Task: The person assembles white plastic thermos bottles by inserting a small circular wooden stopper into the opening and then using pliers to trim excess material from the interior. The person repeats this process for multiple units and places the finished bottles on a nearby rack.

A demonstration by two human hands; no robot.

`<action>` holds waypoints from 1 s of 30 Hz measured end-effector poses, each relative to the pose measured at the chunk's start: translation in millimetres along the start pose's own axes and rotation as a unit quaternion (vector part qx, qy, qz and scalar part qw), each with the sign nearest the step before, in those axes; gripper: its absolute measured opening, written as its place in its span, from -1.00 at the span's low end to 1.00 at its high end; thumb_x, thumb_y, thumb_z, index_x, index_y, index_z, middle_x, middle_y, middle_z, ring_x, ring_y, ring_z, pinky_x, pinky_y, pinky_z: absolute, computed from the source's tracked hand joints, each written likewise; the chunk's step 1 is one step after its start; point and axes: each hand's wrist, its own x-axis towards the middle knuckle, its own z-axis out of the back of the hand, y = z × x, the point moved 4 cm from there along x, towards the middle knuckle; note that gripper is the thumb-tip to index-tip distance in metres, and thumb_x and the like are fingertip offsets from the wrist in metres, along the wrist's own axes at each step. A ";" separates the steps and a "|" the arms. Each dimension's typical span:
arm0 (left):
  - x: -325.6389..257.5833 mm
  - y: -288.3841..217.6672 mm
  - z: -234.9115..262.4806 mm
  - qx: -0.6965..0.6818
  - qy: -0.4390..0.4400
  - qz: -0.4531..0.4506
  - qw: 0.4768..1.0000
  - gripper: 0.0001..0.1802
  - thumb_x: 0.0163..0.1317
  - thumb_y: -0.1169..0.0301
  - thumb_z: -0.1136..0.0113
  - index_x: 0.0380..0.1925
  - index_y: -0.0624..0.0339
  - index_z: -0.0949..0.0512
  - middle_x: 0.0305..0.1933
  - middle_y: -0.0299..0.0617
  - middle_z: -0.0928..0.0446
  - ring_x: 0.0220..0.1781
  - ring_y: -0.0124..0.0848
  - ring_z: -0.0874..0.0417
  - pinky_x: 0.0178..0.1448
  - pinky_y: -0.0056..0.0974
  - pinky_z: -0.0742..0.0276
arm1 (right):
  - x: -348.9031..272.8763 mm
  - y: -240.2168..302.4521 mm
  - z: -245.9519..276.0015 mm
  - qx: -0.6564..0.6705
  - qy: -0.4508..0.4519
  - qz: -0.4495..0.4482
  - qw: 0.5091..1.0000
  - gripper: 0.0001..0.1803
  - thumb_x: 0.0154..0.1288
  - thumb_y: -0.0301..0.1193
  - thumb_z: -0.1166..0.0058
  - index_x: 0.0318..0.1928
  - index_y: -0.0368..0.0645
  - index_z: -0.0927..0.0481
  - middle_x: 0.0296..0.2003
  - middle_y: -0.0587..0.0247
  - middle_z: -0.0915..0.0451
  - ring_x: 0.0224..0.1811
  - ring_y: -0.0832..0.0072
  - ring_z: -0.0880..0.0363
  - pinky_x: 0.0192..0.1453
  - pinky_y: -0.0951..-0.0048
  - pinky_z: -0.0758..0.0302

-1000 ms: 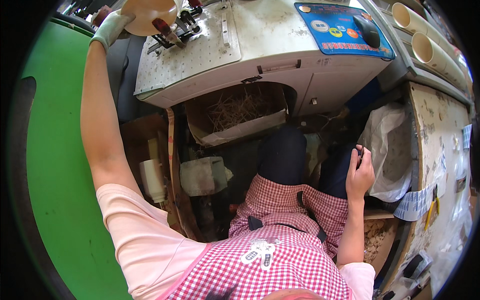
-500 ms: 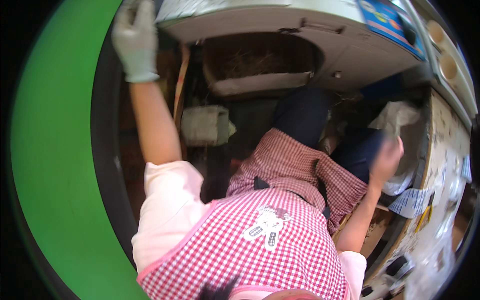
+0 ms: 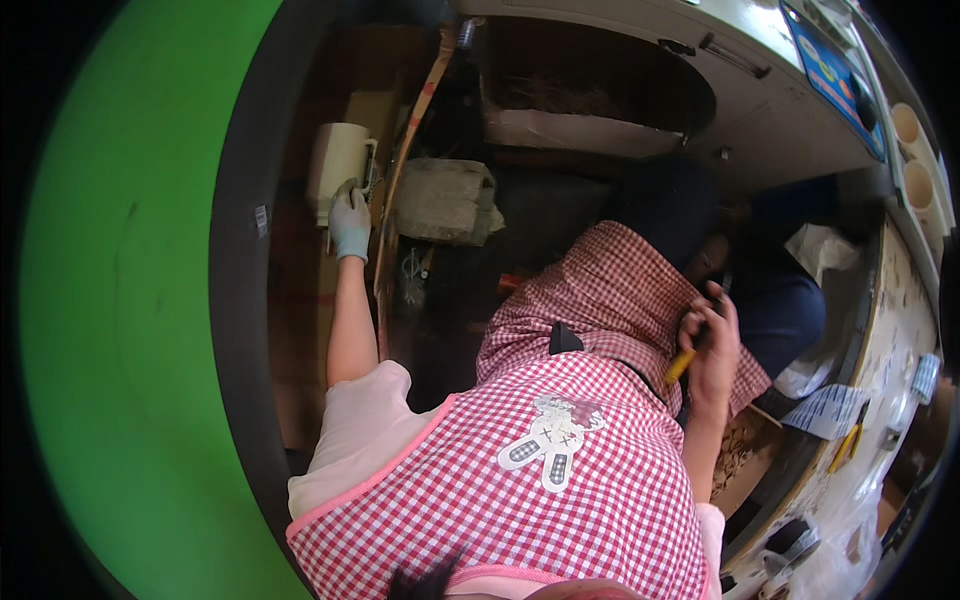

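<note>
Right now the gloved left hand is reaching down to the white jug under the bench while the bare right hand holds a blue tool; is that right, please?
Not quite: the tool in the right hand is yellow-orange, not blue, as the head view shows. The rest stands: the gloved left hand is down at the white jug under the bench.

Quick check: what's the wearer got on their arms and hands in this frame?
Left hand wears a pale grey-green glove ending at the wrist; the forearm is bare up to a short pink sleeve. Right hand is ungloved, forearm bare. A red-and-white checked apron covers the torso.
</note>
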 end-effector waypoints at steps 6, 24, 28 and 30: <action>79.8 30.4 -61.4 0.044 0.192 0.076 0.977 -0.22 0.59 -0.17 0.28 0.08 0.31 -0.70 0.08 0.21 -0.67 0.14 0.10 -0.67 0.21 0.04 -0.55 | -10.3 -40.3 -13.6 -0.051 0.113 -0.052 0.991 -0.68 0.60 -0.43 0.01 0.23 -0.31 -0.50 -0.22 0.25 -0.65 -0.30 0.59 -0.57 -0.23 0.54 -0.54; -106.9 -473.2 80.1 -0.245 0.307 -0.647 0.653 -0.72 -0.06 0.16 -0.57 -0.62 -0.08 -0.60 -0.51 -0.41 -0.53 -0.36 -0.34 -0.54 0.15 -0.08 -0.49 | 59.7 71.5 -3.5 -0.023 0.054 0.204 0.977 -0.62 0.67 -0.30 0.09 0.32 -0.19 -0.51 0.06 0.14 -0.73 -0.41 0.70 -0.51 -0.35 0.65 -0.44; -173.1 -524.2 49.5 -0.265 0.430 -0.688 0.522 -0.75 0.10 0.17 -0.53 -0.26 -0.03 -0.75 -0.19 -0.26 -0.62 0.08 -0.26 -0.62 0.58 0.15 -0.24 | 71.2 62.3 -3.1 -0.019 0.050 0.146 0.988 -0.64 0.65 -0.31 0.03 0.28 -0.22 -0.55 0.06 0.20 -0.73 0.00 0.68 -0.64 -0.03 0.61 -0.57; -153.5 -526.7 37.5 -0.380 0.325 -0.566 0.655 -0.39 0.01 0.16 -0.53 0.11 0.08 -0.68 0.16 -0.05 -0.60 0.30 -0.03 -0.56 0.61 0.17 -0.20 | 65.5 55.9 3.0 -0.007 0.020 0.134 0.991 -0.66 0.66 -0.33 0.05 0.25 -0.23 -0.56 0.04 0.20 -0.74 0.06 0.64 -0.65 0.07 0.57 -0.59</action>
